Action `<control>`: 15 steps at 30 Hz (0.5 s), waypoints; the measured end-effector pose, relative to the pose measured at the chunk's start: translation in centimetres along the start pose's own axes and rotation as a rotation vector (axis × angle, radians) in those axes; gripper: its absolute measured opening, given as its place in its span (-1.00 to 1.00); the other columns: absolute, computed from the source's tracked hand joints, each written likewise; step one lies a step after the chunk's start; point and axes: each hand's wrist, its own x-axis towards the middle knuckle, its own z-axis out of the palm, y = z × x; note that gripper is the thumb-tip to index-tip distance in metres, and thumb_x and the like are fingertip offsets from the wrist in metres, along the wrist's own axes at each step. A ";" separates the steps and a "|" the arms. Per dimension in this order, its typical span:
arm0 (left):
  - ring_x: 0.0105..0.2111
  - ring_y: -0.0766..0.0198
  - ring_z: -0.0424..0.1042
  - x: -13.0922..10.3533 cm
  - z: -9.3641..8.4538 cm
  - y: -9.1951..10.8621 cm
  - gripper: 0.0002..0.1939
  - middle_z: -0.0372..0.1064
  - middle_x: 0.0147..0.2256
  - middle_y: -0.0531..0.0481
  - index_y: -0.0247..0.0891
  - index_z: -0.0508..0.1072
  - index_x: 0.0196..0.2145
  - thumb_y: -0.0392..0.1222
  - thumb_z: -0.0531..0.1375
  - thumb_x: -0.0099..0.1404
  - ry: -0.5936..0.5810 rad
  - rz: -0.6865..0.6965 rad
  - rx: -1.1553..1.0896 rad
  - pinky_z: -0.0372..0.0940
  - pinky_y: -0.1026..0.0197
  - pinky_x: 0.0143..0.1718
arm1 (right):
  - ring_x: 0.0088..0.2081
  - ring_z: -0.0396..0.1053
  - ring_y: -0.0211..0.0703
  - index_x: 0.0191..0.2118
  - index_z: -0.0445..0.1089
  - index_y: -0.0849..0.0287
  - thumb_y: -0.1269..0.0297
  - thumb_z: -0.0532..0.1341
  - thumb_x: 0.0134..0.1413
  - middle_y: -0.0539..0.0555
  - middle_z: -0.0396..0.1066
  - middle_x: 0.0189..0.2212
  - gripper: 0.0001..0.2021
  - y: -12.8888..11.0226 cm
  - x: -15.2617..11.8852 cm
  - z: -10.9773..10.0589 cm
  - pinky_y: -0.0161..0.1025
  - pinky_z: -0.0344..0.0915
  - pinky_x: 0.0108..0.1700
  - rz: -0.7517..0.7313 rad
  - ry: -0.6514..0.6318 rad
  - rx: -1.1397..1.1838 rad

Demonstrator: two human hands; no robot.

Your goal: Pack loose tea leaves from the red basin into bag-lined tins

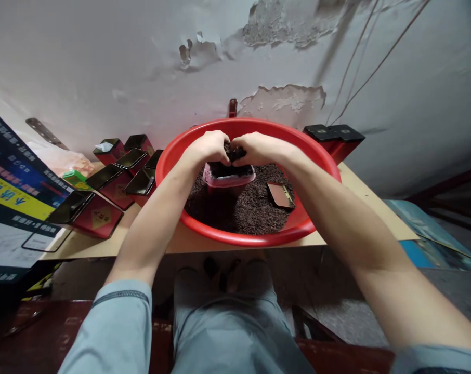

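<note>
A large red basin (243, 239) holds dark loose granules (254, 208). Inside it stands a container lined with clear plastic (230, 180), its opening filled with the same dark material. Above that opening my left hand (214, 147) and my right hand (253, 148) meet, fingers curled around a dark clump (234, 153) between them. Both hands grip this material from either side. A small reddish-brown rectangular piece (279, 195) with a yellowish strip lies on the granules at the right.
Several open red and black tins (99, 215) stand at the left beside a printed box (17, 208) and a green packet (76, 179). Closed dark-lidded tins (342, 136) stand behind the basin at the right. A peeling wall (142, 67) rises behind the wooden table (360, 218).
</note>
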 end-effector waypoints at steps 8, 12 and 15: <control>-0.03 0.01 0.61 -1.9 1.0 0.5 -0.38 0.62 -0.05 -0.08 -0.24 0.57 0.18 -0.32 0.49 0.15 0.003 0.014 -0.122 0.48 0.10 0.06 | -0.14 0.60 0.08 -0.13 0.69 0.13 0.23 0.46 0.03 0.11 0.65 -0.26 -0.75 1.2 -1.4 0.3 -0.04 0.54 -0.01 0.100 0.217 0.207; -0.15 0.15 0.64 -2.6 -0.3 -1.7 -0.49 0.64 -0.11 -0.09 -0.25 0.49 0.27 -0.29 0.31 0.39 0.076 -0.047 -0.290 0.52 0.14 -0.06 | -0.10 0.59 0.10 -0.04 0.64 0.18 0.34 0.26 0.15 0.18 0.64 -0.18 -0.71 4.4 -0.6 1.4 0.02 0.51 0.08 0.183 0.337 0.201; -0.04 0.13 0.62 -2.2 -0.3 -5.7 -0.45 0.63 0.02 -0.15 -0.22 0.43 0.32 -0.27 0.29 0.39 0.201 -0.137 -0.172 0.50 0.16 0.01 | 0.06 0.54 0.15 0.19 0.50 0.26 0.47 0.21 0.07 0.30 0.58 0.03 -0.48 7.5 0.5 4.7 0.01 0.45 0.17 0.308 0.279 0.137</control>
